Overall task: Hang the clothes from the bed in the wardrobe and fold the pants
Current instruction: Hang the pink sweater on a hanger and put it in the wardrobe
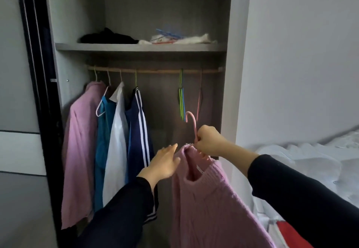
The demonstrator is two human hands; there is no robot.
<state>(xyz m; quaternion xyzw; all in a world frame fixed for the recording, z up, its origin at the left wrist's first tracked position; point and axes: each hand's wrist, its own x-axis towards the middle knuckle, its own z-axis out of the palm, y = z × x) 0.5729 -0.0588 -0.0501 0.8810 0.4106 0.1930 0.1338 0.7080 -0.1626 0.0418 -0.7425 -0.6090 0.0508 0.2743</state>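
Head view: right hand fists pink hanger; left hand flat, fingers apart.

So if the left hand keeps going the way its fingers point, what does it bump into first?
The left hand points up and right at the neck of the pink sweater on the pink hanger. It would probably touch that knit first, almost at once, though depth is hard to judge.
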